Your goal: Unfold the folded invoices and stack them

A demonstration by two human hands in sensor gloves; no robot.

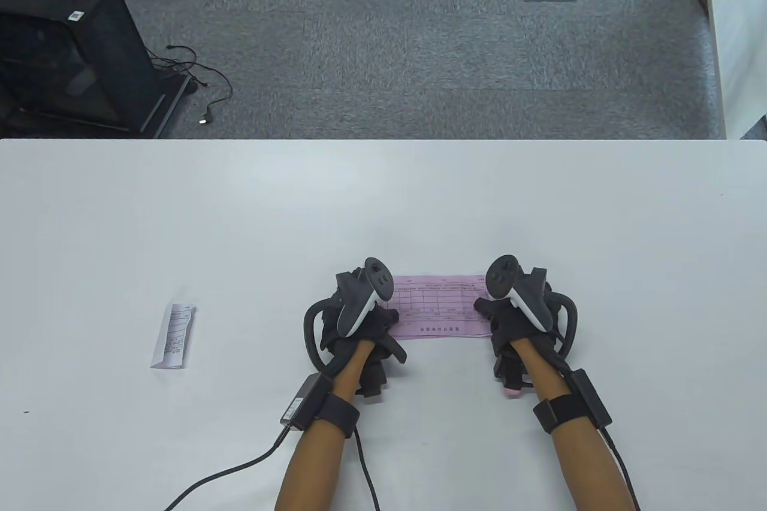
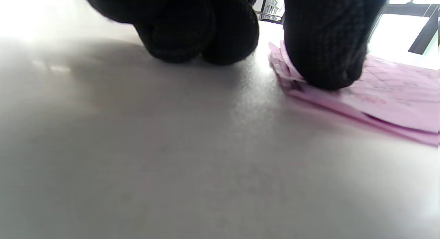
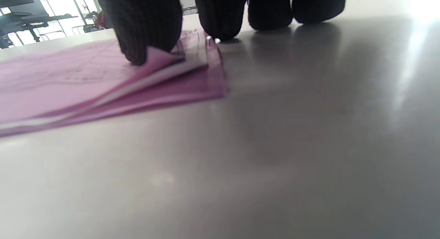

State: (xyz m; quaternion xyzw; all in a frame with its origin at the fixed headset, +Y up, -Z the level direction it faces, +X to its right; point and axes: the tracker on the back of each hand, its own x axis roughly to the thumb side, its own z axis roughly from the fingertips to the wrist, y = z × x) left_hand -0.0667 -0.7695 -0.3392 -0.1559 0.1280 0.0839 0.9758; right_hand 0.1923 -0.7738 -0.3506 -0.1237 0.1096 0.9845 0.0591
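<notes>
A stack of pink invoices (image 1: 437,307) lies flat on the white table (image 1: 383,205), near the front middle. My left hand (image 1: 374,325) presses its left end; in the left wrist view one finger (image 2: 323,53) bears down on the pink stack (image 2: 395,98) while the others rest on the table. My right hand (image 1: 500,319) presses the right end; in the right wrist view one finger (image 3: 144,33) holds down the top sheet (image 3: 68,81), whose edge lifts a little. A folded white invoice (image 1: 174,336) lies at the left, apart from both hands.
The table's far edge (image 1: 383,141) borders grey carpet. Glove cables (image 1: 228,469) trail off the front edge by my left forearm. A black cabinet (image 1: 72,50) stands on the floor at the far left.
</notes>
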